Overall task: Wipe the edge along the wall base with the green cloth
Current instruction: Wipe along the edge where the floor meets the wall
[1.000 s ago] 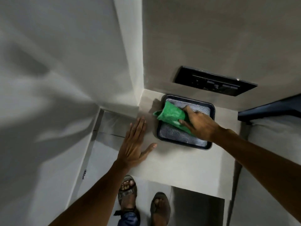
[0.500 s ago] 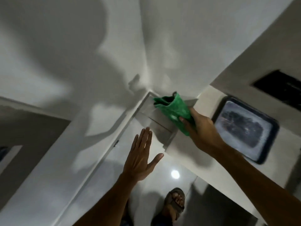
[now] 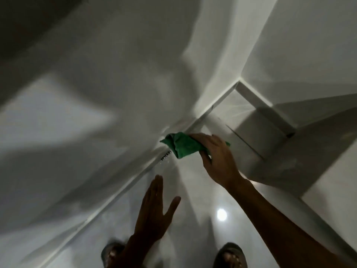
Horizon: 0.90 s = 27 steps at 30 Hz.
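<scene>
- Clenched around the green cloth, the grip of the right hand bunches the fabric, whose free end points toward the wall.
- That cloth sits at the wall base edge, where the white wall meets the glossy floor; contact itself is blurred.
- Left hand hovers nearer the person, fingers spread, released and holding nothing.
- Two sandalled feet show at the bottom, the right foot beside the right forearm.
</scene>
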Each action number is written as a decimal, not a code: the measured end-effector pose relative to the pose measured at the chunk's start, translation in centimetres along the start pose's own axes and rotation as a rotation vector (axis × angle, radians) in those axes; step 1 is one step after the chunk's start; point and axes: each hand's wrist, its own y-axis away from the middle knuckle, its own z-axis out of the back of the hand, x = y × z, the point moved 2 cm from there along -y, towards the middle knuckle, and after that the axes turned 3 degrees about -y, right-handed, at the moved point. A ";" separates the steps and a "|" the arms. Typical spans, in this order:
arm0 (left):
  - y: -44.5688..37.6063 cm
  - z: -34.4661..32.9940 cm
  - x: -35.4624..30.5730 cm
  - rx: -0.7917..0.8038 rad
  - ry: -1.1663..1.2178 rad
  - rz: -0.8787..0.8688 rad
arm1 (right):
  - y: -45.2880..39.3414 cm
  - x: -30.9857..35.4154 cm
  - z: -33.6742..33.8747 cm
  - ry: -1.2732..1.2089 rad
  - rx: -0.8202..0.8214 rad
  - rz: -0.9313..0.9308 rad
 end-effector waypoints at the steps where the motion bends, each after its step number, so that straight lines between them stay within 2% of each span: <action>1: -0.4 -1.3 1.6 0.001 0.010 0.025 | -0.1 -1.6 -1.6 0.020 -0.015 0.048; 6: -1.5 -7.3 7.5 -0.059 0.015 0.078 | -0.8 -7.9 -10.2 0.115 -0.156 0.375; 7: -1.7 -8.4 8.5 -0.120 -0.019 0.054 | -0.5 -8.9 -12.6 0.152 -0.093 0.428; 8: -2.2 -9.5 9.5 -0.189 -0.052 0.027 | -0.2 -9.8 -15.1 0.199 0.037 0.453; 10: -3.2 -11.3 11.3 -0.286 -0.096 0.019 | 0.8 -11.8 -19.1 0.289 0.306 0.419; 11: -3.8 -12.2 12.1 -0.301 -0.127 0.027 | 1.0 -12.6 -20.4 0.305 0.339 0.403; 16: -4.7 -14.5 14.5 -0.374 -0.325 -0.005 | 0.9 -13.1 -20.8 0.218 0.223 0.415; 19: -4.5 -14.6 14.8 -0.379 -0.307 -0.012 | 2.1 -11.9 -20.3 0.193 0.169 0.294; 22: -4.2 -14.8 15.2 -0.374 -0.322 0.002 | 2.8 -11.1 -21.0 0.287 0.169 0.194; 27: -4.3 -14.9 14.5 -0.455 -0.311 0.003 | 3.0 -9.7 -23.4 0.415 0.158 0.175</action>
